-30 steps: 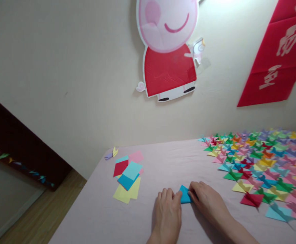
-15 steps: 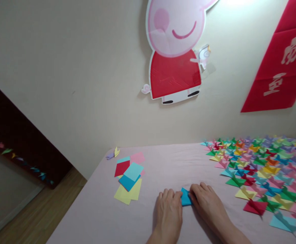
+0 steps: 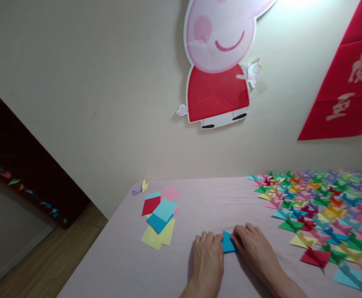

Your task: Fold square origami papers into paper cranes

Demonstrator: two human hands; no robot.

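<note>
A small folded blue paper (image 3: 227, 243) lies on the pink tabletop (image 3: 199, 203) between my two hands. My left hand (image 3: 207, 258) rests palm down, fingers curled together, its fingertips pressing the paper's left edge. My right hand (image 3: 254, 244) is on the other side, fingers bent and pressed on the paper's right edge. Most of the paper is covered by my fingers; only a triangular piece shows.
A loose pile of coloured paper squares (image 3: 160, 217) lies to the left. Two small folded pieces (image 3: 140, 187) sit at the far left corner. Several folded paper cranes (image 3: 320, 207) cover the right side. A cartoon pig cutout (image 3: 220, 66) and red banner (image 3: 345, 87) hang on the wall.
The view has tilted slightly, so everything sits a little lower and more to the right in frame. Both hands stay pressed on the blue paper, barely shifting.
</note>
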